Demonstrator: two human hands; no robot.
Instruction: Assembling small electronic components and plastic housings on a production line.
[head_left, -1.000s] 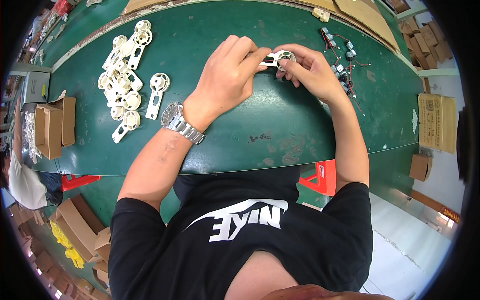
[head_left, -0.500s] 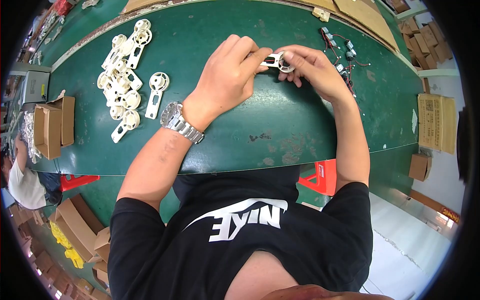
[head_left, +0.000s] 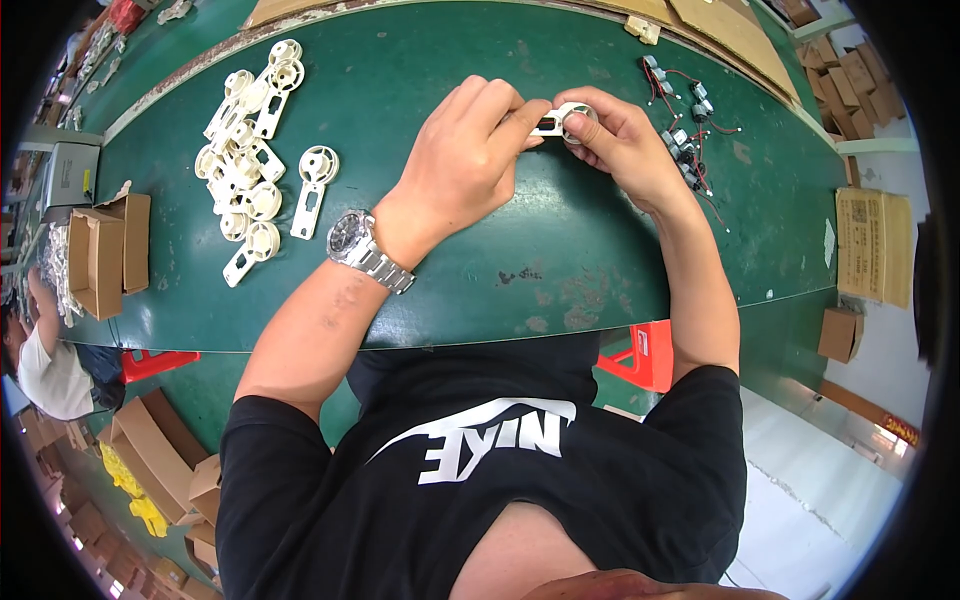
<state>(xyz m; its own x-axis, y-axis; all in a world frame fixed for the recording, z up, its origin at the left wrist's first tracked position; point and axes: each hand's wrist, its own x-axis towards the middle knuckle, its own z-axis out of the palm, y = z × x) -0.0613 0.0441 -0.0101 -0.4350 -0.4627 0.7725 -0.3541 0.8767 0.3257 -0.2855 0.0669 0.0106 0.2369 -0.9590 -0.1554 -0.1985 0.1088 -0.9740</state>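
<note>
Both my hands meet over the far middle of the green table (head_left: 560, 250). My left hand (head_left: 460, 160), with a metal watch on its wrist, pinches one end of a small white plastic part (head_left: 562, 116). My right hand (head_left: 625, 140) grips the round end of the same part from the other side. Fingers hide most of the part. A pile of several similar white plastic parts (head_left: 245, 165) lies to the left of my left hand. Small motors with red and black wires (head_left: 685, 130) lie just right of my right hand.
An open cardboard box (head_left: 100, 255) stands at the table's left end. Flat cardboard (head_left: 730, 30) lies at the back right, and more boxes (head_left: 865, 245) sit at the right. Red stools (head_left: 640, 350) stand under the table's near edge. Another person (head_left: 45, 360) sits at far left.
Both hands keep hold of the white part and have barely shifted; the fingers have only adjusted slightly around it.
</note>
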